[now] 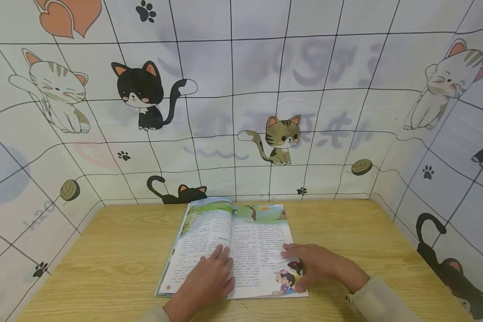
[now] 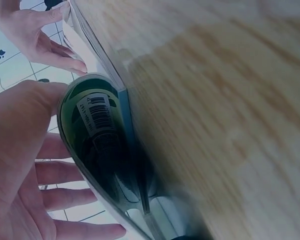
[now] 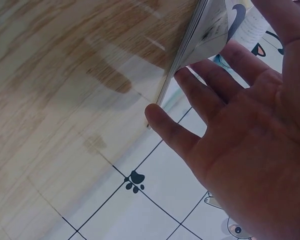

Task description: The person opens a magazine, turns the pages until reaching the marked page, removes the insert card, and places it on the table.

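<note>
An open magazine (image 1: 245, 250) with printed text and coloured pictures lies on the wooden table. My left hand (image 1: 209, 275) rests on its pages beside the centre fold, fingers stretched forward. In the left wrist view, the green cover (image 2: 102, 145) with a barcode bows up from the table beneath the left hand (image 2: 45, 165). My right hand (image 1: 315, 264) is at the magazine's right edge, over the lower corner with the cartoon children. Seen from the right wrist, the fingertips of the right hand (image 3: 230, 125) touch the page edges, and a page (image 3: 207, 42) is lifted and bent.
The wooden table (image 1: 116, 250) extends on both sides of the magazine. Behind and beside it stand white cloth walls (image 1: 209, 107) with black grid lines, printed cats, paw prints and yarn balls.
</note>
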A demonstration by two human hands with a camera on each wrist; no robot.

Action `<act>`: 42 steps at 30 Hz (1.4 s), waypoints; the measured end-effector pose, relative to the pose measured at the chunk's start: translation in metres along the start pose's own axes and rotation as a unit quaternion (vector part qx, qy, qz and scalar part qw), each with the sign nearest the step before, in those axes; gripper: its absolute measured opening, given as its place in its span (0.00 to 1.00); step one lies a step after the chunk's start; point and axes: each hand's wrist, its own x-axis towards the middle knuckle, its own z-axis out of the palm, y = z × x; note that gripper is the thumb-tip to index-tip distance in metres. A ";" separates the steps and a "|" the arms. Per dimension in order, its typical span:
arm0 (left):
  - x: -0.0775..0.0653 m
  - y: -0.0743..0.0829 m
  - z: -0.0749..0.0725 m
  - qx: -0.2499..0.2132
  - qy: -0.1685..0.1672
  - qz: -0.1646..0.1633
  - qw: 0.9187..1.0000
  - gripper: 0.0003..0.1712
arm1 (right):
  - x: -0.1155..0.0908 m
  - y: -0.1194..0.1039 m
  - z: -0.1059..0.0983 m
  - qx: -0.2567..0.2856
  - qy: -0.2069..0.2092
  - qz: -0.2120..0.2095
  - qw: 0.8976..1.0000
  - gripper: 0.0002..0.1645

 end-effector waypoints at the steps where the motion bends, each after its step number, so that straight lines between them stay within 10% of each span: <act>1: 0.000 0.001 0.000 -0.001 -0.001 -0.002 1.000 0.28 | 0.000 0.000 0.000 0.000 0.000 0.001 1.000 0.52; 14: 0.000 0.007 0.002 0.005 0.005 -0.012 1.000 0.56 | 0.002 -0.002 0.001 -0.001 0.014 0.003 1.000 0.47; 30: 0.000 0.004 -0.002 0.014 -0.003 0.001 1.000 0.48 | 0.001 -0.003 -0.004 0.016 -0.002 -0.006 1.000 0.47; 42: -0.003 -0.002 -0.001 0.019 0.057 0.057 0.997 0.44 | -0.002 -0.002 -0.009 -0.017 0.039 -0.031 0.999 0.53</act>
